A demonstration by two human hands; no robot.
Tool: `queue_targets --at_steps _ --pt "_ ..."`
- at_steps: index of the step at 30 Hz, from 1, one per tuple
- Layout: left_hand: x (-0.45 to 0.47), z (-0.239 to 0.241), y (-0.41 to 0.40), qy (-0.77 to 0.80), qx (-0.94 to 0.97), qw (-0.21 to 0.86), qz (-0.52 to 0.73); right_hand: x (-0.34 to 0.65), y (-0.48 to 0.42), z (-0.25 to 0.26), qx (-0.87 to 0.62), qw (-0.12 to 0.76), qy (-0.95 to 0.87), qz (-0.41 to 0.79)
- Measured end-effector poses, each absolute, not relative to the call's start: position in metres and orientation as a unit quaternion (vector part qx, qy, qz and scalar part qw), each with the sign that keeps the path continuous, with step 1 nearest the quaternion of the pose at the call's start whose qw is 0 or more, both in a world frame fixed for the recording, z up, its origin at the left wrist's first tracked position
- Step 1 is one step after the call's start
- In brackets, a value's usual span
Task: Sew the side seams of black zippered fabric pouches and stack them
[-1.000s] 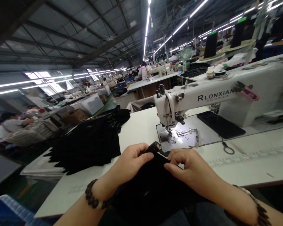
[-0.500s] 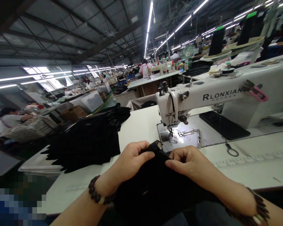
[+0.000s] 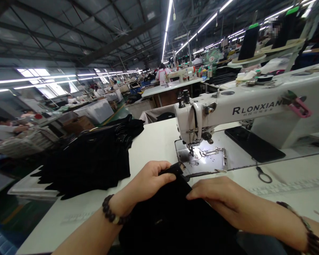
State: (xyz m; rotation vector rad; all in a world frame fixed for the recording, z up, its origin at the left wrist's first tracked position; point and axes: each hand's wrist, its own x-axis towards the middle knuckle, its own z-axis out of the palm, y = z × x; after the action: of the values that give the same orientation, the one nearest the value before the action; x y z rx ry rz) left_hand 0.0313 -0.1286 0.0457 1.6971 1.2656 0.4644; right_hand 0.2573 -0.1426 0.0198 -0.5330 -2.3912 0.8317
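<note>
A black fabric piece (image 3: pixel 172 216) lies over the near table edge in front of me. My left hand (image 3: pixel 149 182) pinches its top corner, thumb over the cloth, close to the needle plate (image 3: pixel 202 161). My right hand (image 3: pixel 218 194) rests on the fabric's right side, fingers closed together and pressing the cloth. A white RLONXIAN sewing machine (image 3: pixel 244 106) stands just beyond, its needle above the lit plate. Both wrists wear dark bead bracelets.
A stack of black fabric pieces (image 3: pixel 93 156) sits on the table at the left. A black phone (image 3: pixel 253 143) and small snips (image 3: pixel 262 175) lie to the right of the plate. Thread cones (image 3: pixel 248 42) stand behind the machine. Other workers sit at tables far back.
My right hand slid down and right along the fabric, away from the corner, and flattened. My left hand keeps its pinch on the corner near the plate.
</note>
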Motion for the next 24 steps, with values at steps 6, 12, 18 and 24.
queue_targets --at_steps 6,12,18,24 --pt "0.04 0.035 -0.115 0.481 0.696 0.512 0.15 0.265 -0.131 0.021 -0.07 0.197 -0.977 0.049" --pt "0.047 0.022 -0.103 0.465 0.682 0.551 0.122 0.265 -0.129 0.008 -0.054 0.165 -0.984 0.029" --pt "0.038 0.009 -0.089 0.521 0.679 0.513 0.064 0.257 -0.124 0.003 -0.054 0.138 -0.989 -0.027" --pt "0.043 -0.011 -0.026 0.607 0.748 0.264 0.043 0.227 -0.072 -0.005 -0.193 0.04 -0.98 -0.023"
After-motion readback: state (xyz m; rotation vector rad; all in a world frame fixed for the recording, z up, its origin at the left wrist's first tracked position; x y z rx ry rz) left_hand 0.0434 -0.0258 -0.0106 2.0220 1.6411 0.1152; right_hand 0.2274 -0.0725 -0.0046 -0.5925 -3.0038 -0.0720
